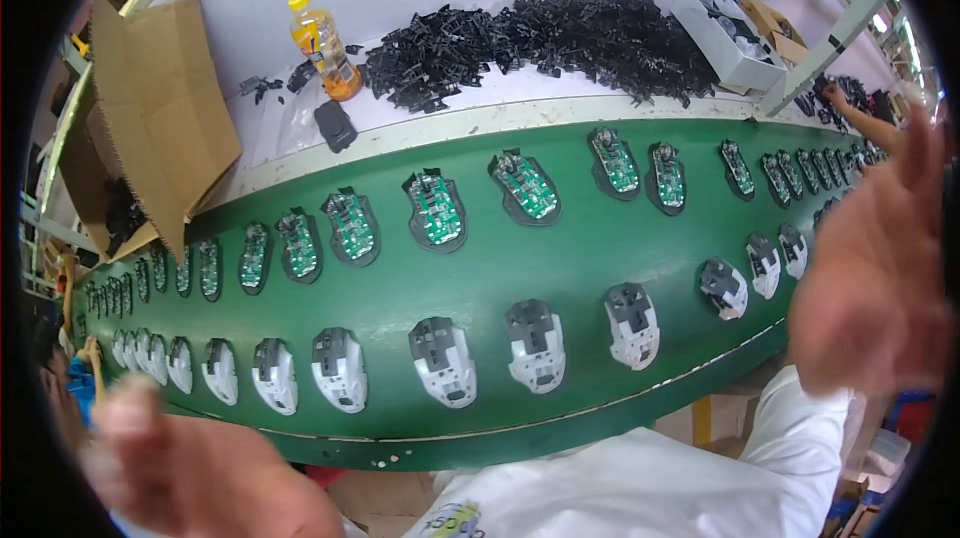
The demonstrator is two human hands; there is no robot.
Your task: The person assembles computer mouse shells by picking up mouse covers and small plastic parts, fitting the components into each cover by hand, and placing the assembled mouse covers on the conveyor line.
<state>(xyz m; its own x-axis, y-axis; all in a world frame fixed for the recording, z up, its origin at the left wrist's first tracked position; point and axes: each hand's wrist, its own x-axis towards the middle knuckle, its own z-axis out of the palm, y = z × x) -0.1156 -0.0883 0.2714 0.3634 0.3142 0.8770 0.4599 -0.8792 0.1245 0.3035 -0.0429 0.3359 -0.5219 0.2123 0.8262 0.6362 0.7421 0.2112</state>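
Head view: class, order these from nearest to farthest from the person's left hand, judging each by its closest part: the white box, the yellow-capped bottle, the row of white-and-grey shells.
1. Row of white-and-grey shells: lower row, left portion closest.
2. Yellow-capped bottle: upper left, standing.
3. White box: upper right.

Rows of circuit boards [437, 212] and grey-and-white shells [446, 366] along a green worktop [490, 273] show a factory.
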